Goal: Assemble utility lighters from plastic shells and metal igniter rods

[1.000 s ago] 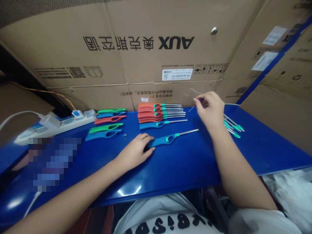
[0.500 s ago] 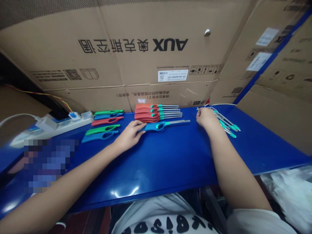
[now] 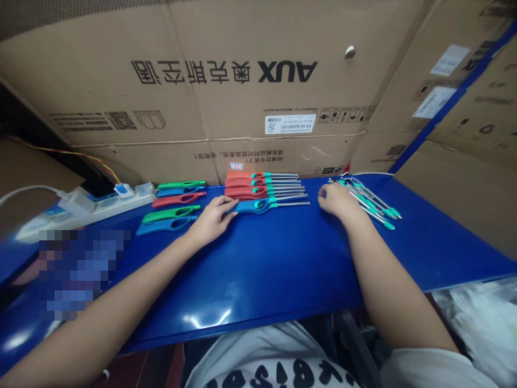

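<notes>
My left hand [image 3: 211, 219] lies on the blue table [image 3: 262, 269], fingertips touching the handle end of a blue long-nosed lighter [image 3: 258, 205]. That lighter sits at the front of a row of orange lighters [image 3: 246, 186] with teal triggers and metal tubes. My right hand [image 3: 336, 199] rests with curled fingers beside a pile of thin metal tubes with teal ends [image 3: 369, 202]; whether the fingers hold anything is hidden.
Loose green, blue and red handle shells [image 3: 173, 202] lie left of the lighters. A white power strip [image 3: 92, 207] with plugs and wires sits at far left. Large cardboard boxes [image 3: 226, 91] wall the back and right. White plastic bags [image 3: 480, 318] hang below right.
My left hand has pushed the blue lighter from the table's middle back against the orange row. My right hand came down from mid-air onto the table by the tube pile.
</notes>
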The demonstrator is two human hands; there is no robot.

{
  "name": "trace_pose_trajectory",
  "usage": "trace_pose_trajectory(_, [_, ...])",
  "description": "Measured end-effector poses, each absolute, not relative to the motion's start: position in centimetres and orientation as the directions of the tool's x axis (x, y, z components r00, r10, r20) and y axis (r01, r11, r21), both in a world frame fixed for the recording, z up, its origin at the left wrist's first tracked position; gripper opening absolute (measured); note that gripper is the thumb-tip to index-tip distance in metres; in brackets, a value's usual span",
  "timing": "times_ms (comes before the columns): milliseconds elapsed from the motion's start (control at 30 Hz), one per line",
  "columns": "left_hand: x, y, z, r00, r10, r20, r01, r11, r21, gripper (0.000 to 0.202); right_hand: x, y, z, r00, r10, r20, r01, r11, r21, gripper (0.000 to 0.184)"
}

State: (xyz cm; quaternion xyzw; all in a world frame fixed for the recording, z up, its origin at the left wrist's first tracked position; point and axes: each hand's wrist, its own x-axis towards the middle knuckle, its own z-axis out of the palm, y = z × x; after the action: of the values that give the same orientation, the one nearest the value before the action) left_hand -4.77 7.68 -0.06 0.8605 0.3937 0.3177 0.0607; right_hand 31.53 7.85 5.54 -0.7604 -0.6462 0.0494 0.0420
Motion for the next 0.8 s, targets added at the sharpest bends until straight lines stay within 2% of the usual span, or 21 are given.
trace_pose_trajectory(133, [-4.6, 7.8, -0.1, 0.458, 0.725, 0.514, 0.635, -0.672, 0.382, 0.037, 30.8, 7.6, 5.2, -0.001, 1.000, 0.000, 0.981, 0.001, -0.195, 0.045])
trace_pose_trajectory(200, [-4.5, 7.6, -0.1, 0.439, 0.733, 0.520, 0.637, -0.662, 0.394, 0.036, 30.4, 7.5, 4.8, -0.040, 0.999, -0.010, 0.979, 0.037, -0.202, 0.047])
trace_pose_trajectory(433, [-4.1, 7.0, 0.2, 0.263, 0.798, 0.543, 0.664, -0.558, 0.498, 0.026, 29.9, 8.1, 3.6, -0.013, 1.000, 0.012, 0.979, 0.015, -0.203, 0.029])
trace_pose_trajectory(667, [-4.0, 6.7, 0.3, 0.069, 0.911, 0.407, 0.629, -0.356, 0.691, 0.031, 29.8, 8.5, 3.2, 0.028, 0.999, 0.031, 0.977, -0.021, -0.214, 0.017])
trace_pose_trajectory(800, [-4.0, 6.4, 0.6, 0.028, 0.932, 0.362, 0.615, -0.301, 0.728, 0.035, 29.7, 8.4, 3.2, 0.039, 0.999, 0.033, 0.979, -0.031, -0.202, 0.016])
